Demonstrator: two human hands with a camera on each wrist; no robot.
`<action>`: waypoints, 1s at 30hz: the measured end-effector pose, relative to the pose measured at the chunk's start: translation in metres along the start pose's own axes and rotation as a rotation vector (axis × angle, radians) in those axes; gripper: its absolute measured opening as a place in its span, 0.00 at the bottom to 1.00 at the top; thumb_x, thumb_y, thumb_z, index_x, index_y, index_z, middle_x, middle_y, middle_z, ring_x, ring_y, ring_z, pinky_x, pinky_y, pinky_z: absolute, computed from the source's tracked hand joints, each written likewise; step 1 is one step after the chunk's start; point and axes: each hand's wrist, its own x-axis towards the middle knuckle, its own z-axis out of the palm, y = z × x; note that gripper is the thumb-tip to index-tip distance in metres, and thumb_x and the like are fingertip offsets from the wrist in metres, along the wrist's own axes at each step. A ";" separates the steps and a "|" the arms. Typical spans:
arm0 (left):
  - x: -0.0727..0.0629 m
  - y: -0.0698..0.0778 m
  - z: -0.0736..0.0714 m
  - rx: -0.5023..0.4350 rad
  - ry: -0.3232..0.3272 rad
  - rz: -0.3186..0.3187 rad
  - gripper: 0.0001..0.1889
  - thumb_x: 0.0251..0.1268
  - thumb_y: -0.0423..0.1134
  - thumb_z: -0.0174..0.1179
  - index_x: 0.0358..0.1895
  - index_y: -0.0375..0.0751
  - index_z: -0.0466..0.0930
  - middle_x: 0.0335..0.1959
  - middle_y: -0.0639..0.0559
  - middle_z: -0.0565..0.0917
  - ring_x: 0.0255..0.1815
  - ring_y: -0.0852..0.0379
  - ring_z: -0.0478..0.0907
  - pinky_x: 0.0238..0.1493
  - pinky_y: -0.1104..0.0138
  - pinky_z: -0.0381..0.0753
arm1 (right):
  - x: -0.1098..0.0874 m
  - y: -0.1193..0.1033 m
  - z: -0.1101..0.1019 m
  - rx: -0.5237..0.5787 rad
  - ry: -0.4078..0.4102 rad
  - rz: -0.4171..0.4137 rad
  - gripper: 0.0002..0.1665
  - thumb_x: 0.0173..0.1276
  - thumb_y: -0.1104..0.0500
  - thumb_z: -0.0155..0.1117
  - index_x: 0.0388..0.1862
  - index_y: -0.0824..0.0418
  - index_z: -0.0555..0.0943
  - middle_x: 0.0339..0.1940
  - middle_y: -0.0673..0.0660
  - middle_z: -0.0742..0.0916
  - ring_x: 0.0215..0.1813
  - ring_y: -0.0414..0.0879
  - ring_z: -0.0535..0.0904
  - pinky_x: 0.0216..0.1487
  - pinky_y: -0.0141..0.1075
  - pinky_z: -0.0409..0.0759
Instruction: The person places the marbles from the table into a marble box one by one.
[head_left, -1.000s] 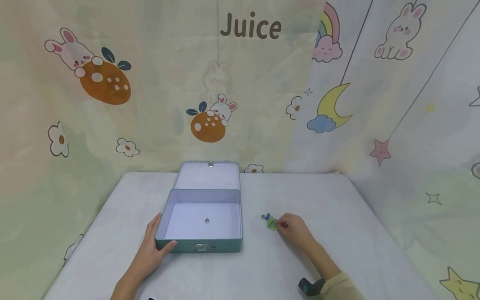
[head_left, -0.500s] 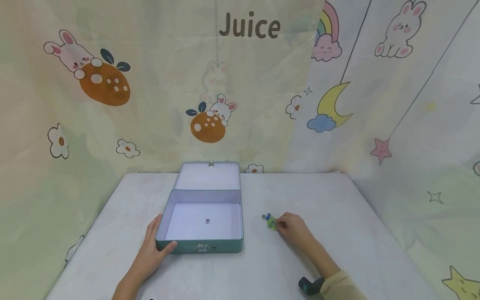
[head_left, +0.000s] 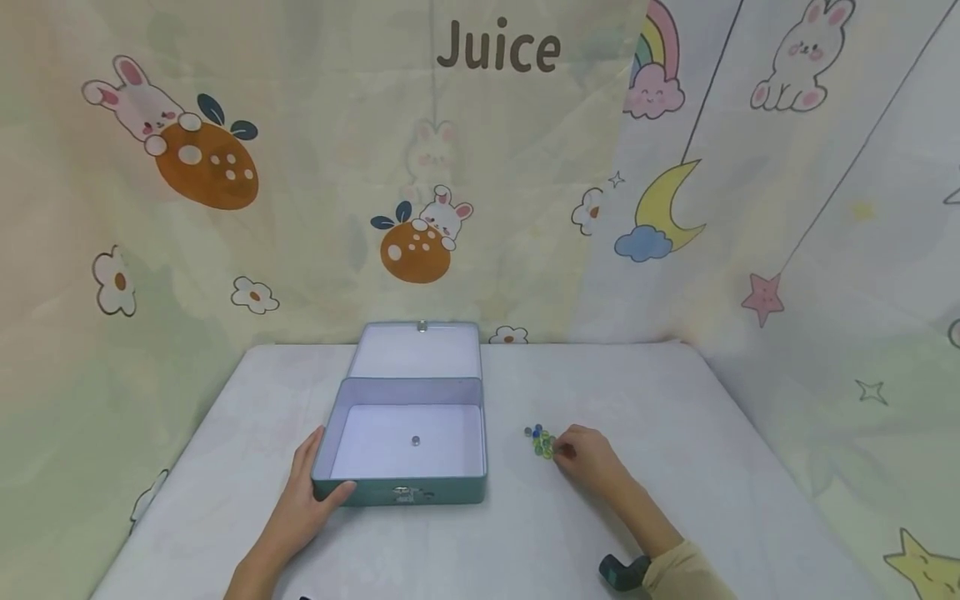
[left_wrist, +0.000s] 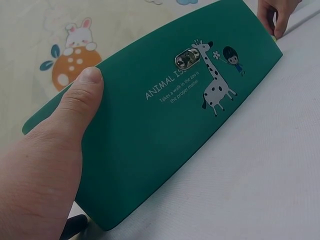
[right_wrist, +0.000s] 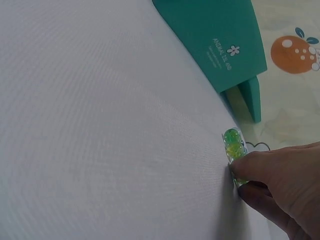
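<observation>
A green tin box stands on the table with its lid swung back. Inside it lies one clear marble. My left hand grips the box's front left corner, its thumb on the front wall and its fingers along the side. To the right of the box is a small cluster of glass marbles, green, yellow-green, blue and greyish. My right hand is at the cluster's right edge. Its thumb and fingers pinch a green marble, mostly hidden by the fingertips, beside other marbles.
A white cloth covers the table. Behind it hangs a printed backdrop with rabbits and flowers. A dark device is at the right wrist, beside the sleeve.
</observation>
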 end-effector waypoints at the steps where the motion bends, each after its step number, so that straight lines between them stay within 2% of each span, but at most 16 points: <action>1: 0.000 0.000 0.000 0.000 0.004 0.001 0.53 0.57 0.51 0.65 0.77 0.44 0.37 0.75 0.38 0.46 0.72 0.28 0.50 0.62 0.30 0.55 | 0.000 0.000 0.000 -0.001 -0.002 -0.003 0.08 0.50 0.65 0.73 0.28 0.54 0.85 0.27 0.44 0.82 0.31 0.35 0.77 0.34 0.27 0.79; 5: 0.000 -0.001 -0.001 -0.015 0.014 0.009 0.53 0.57 0.51 0.65 0.77 0.44 0.37 0.74 0.38 0.46 0.72 0.28 0.49 0.62 0.30 0.55 | 0.001 -0.002 -0.002 -0.019 -0.001 -0.025 0.07 0.50 0.66 0.72 0.28 0.55 0.85 0.27 0.45 0.82 0.31 0.36 0.78 0.34 0.29 0.80; 11: -0.005 -0.001 0.003 -0.033 0.020 0.017 0.54 0.55 0.49 0.67 0.77 0.49 0.36 0.74 0.38 0.47 0.72 0.29 0.49 0.62 0.30 0.55 | -0.004 -0.002 -0.004 -0.031 -0.049 0.001 0.07 0.53 0.65 0.71 0.29 0.55 0.86 0.27 0.45 0.83 0.33 0.36 0.79 0.36 0.29 0.81; 16: -0.006 -0.001 0.006 -0.070 0.028 0.025 0.54 0.54 0.48 0.68 0.77 0.48 0.39 0.75 0.41 0.47 0.73 0.30 0.48 0.63 0.31 0.55 | -0.005 -0.001 -0.011 0.001 -0.060 0.014 0.07 0.53 0.65 0.71 0.30 0.54 0.86 0.28 0.44 0.83 0.35 0.37 0.80 0.39 0.31 0.82; 19: -0.007 -0.002 0.006 -0.072 0.026 0.015 0.53 0.55 0.48 0.67 0.77 0.51 0.38 0.75 0.43 0.46 0.74 0.31 0.48 0.63 0.31 0.54 | -0.002 0.001 -0.016 0.021 -0.069 0.012 0.07 0.54 0.64 0.71 0.31 0.53 0.86 0.30 0.45 0.85 0.37 0.37 0.80 0.40 0.32 0.83; 24: -0.006 -0.002 0.005 -0.057 0.026 0.008 0.52 0.56 0.49 0.66 0.77 0.54 0.36 0.75 0.43 0.45 0.74 0.31 0.47 0.64 0.31 0.53 | 0.004 0.001 -0.023 0.066 -0.073 -0.042 0.07 0.56 0.65 0.70 0.33 0.54 0.86 0.33 0.47 0.87 0.39 0.40 0.82 0.40 0.31 0.84; 30: -0.002 -0.002 0.000 -0.049 0.036 0.020 0.52 0.55 0.49 0.66 0.77 0.53 0.38 0.75 0.42 0.47 0.74 0.32 0.48 0.65 0.32 0.54 | 0.013 -0.010 -0.033 0.188 -0.063 -0.140 0.07 0.58 0.66 0.68 0.37 0.60 0.86 0.36 0.50 0.87 0.40 0.43 0.84 0.40 0.27 0.84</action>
